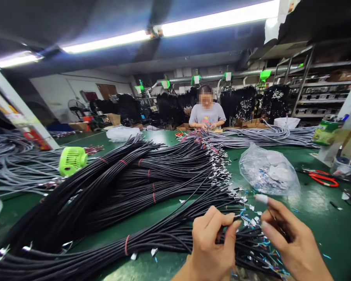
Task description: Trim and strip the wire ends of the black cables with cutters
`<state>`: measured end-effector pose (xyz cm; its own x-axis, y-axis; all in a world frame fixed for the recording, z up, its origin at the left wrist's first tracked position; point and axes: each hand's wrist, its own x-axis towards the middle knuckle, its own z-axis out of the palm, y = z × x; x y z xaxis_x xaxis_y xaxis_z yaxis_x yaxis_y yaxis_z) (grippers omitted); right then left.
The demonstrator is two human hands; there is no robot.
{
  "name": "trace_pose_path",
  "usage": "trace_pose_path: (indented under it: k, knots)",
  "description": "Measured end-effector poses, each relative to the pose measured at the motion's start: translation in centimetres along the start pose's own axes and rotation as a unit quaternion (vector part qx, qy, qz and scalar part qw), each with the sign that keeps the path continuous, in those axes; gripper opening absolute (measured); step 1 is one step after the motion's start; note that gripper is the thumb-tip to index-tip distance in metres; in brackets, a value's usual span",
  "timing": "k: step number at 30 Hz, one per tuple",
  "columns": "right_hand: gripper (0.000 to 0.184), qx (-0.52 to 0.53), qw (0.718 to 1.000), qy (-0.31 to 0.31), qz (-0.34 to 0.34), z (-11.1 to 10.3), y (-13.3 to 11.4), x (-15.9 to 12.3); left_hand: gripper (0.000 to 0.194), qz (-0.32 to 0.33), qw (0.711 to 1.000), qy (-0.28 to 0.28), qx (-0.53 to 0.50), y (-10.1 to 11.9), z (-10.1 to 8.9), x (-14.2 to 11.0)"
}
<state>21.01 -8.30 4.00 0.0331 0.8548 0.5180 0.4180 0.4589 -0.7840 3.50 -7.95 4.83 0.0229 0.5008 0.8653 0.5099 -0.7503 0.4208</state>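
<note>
Long industrial room, low dark ceiling (105, 17). Lighting: fluorescent tubes in a slanted line overhead, big bright one (222, 17) right of centre, second tube (108, 42) left of it, third tube (17, 59) far left. White scrap (272, 32) hangs off the right end. Pale wall (58, 89) back left, brown panel (107, 90) on it, standing fan (75, 104) in front. Metal pipe (183, 80) runs across the back, bright green machine parts (265, 75) near it. Metal shelving (330, 84) back right, loaded. Green-topped worktable (312, 230) up front, glossy, white slanted posts (349, 101) either side.
</note>
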Motion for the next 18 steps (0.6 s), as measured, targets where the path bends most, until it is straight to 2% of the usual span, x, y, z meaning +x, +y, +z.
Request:
trace_pose_path:
  k: [5,11,18]
  knots:
    - [0.038,-0.056,0.995,-0.069,0.036,-0.2,0.7,0.4,0.013,0.003,1.000,0.024,-0.016,0.0,-0.2,0.1]
    - [0.034,-0.073,0.988,-0.140,-0.007,-0.1,-0.3,0.0,0.013,0.029,0.999,0.016,-0.020,-0.2,-0.1,-0.2]
    - [0.033,-0.074,0.986,-0.150,0.004,-0.3,-0.4,0.3,0.015,0.065,0.998,0.021,-0.009,-0.4,0.1,-0.2]
